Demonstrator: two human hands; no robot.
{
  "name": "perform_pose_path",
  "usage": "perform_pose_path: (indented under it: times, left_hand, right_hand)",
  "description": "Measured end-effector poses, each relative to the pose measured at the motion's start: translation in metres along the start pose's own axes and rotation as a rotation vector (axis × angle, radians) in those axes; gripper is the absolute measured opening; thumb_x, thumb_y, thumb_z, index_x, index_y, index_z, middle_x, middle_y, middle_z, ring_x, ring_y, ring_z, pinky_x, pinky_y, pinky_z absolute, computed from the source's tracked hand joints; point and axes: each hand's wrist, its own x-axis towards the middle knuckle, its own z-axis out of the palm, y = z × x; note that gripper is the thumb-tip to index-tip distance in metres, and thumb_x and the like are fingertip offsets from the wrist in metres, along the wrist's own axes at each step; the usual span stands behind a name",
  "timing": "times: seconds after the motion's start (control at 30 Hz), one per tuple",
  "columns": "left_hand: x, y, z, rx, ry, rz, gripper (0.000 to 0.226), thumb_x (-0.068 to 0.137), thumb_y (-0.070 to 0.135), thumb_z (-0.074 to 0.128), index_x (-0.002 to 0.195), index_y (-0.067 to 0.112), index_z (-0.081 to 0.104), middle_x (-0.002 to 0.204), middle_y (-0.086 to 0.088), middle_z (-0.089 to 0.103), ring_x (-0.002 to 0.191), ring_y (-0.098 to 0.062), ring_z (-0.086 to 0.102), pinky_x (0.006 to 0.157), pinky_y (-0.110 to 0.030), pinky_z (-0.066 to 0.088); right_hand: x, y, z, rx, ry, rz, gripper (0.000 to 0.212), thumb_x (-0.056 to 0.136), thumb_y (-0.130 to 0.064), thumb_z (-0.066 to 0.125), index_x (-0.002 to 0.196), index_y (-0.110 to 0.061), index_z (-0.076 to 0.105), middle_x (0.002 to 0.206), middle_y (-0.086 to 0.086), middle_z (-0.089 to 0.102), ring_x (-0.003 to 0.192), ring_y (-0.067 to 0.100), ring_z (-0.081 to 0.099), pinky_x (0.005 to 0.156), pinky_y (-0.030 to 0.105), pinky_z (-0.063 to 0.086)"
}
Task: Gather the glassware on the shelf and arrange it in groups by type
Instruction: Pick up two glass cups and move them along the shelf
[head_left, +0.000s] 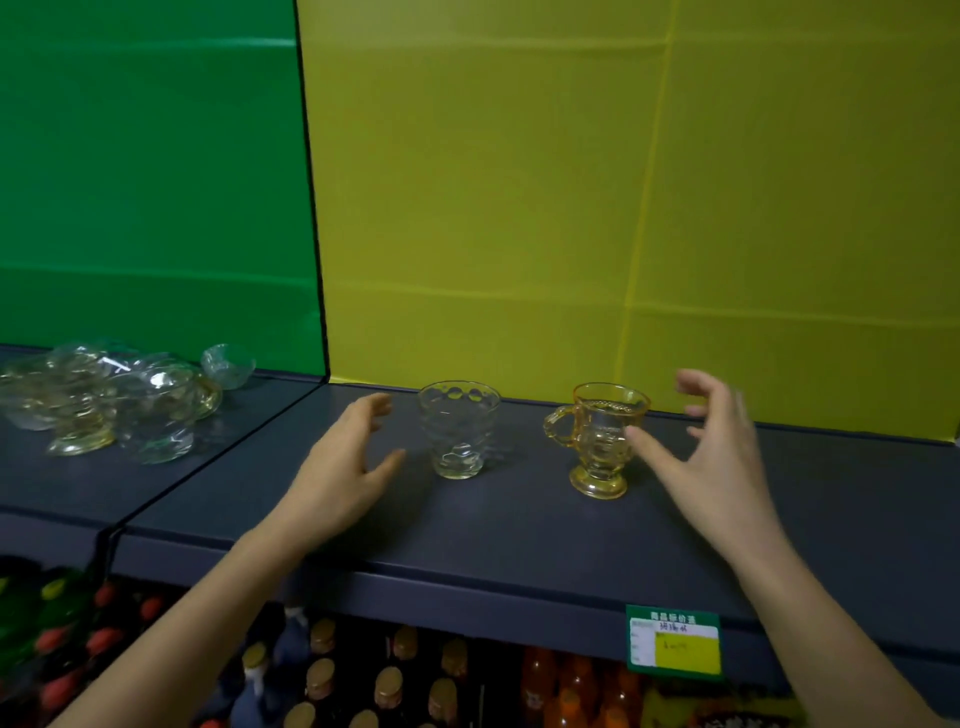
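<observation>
The fingers (382, 405) of the left hand (343, 467) were spread wide and curved, the thumb low and the other tips high, with nothing held; they were set just beside the clear tumbler (458, 428) on its left, apart from the glass. The fingers (693, 384) of the right hand (711, 457) were likewise splayed open and empty, and the thumb tip was seen close to the bowl of the amber cup (602, 439) — whether contact had been made could not be told.

Both pieces stood upright on the dark shelf (519, 530), well apart from each other, near the yellow back panel (571, 182). The tumbler was judged to be thick pressed glass: stiff, fairly heavy for its size, smooth and liable to slip, and breakable if knocked over. It would best be taken around the mid wall, thumb opposite fingers, where the dimpled pattern might give some purchase. The amber cup was footed and narrow at the stem, so it was judged top-heavy and easier to tip; its handle pointed left, away from the right hand, so a wrap around the bowl was thought the surer hold.

Further left, before the green panel (156, 182), a heap of clear glassware (114, 400) lay jumbled — several pieces on their sides, touching, and likely to chip if more were set down hard among them.
</observation>
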Motion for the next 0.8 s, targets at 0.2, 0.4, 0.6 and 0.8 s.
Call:
perform_pose_path:
  times: [0.2, 0.4, 0.6, 0.8]
  left_hand:
    - [-0.032, -0.006, -0.048, 0.475, 0.173, 0.149, 0.029, 0.087, 0.031, 0.041, 0.101, 0.013, 0.059, 0.095, -0.003, 0.069, 0.084, -0.027, 0.065, 0.063, -0.033, 0.049]
    - [-0.071, -0.031, -0.106, 0.717, 0.158, 0.038, 0.031, 0.084, 0.033, 0.035, 0.086, 0.015, 0.060, 0.078, -0.003, 0.068, 0.069, -0.027, 0.065, 0.052, -0.031, 0.045]
    - [-0.104, -0.083, -0.166, 0.750, 0.164, -0.073, 0.036, 0.085, 0.039, 0.030, 0.083, 0.017, 0.059, 0.079, 0.000, 0.068, 0.072, -0.025, 0.065, 0.051, -0.031, 0.042]
    - [-0.126, -0.141, -0.231, 0.759, 0.161, -0.067, 0.038, 0.086, 0.041, 0.030, 0.085, 0.017, 0.060, 0.080, 0.002, 0.067, 0.071, -0.021, 0.064, 0.050, -0.028, 0.040]
  right_hand:
    - [-0.018, -0.054, 0.015, -0.025, -0.199, -0.236, 0.025, 0.077, -0.022, 0.069, 0.100, -0.025, 0.060, 0.099, -0.009, 0.061, 0.092, 0.016, 0.062, 0.084, 0.042, 0.051]
    - [-0.037, -0.110, 0.068, -0.211, -0.482, -0.444, 0.032, 0.083, -0.044, 0.055, 0.114, -0.036, 0.051, 0.117, -0.019, 0.055, 0.113, 0.009, 0.054, 0.089, 0.036, 0.048]
    - [-0.058, -0.168, 0.131, -0.201, -0.613, -0.558, 0.034, 0.088, -0.047, 0.047, 0.121, -0.039, 0.044, 0.123, -0.026, 0.048, 0.118, 0.000, 0.046, 0.085, 0.026, 0.040]
    - [-0.078, -0.231, 0.200, -0.180, -0.654, -0.535, 0.037, 0.089, -0.047, 0.047, 0.124, -0.037, 0.044, 0.126, -0.022, 0.049, 0.117, 0.003, 0.048, 0.080, 0.024, 0.041]
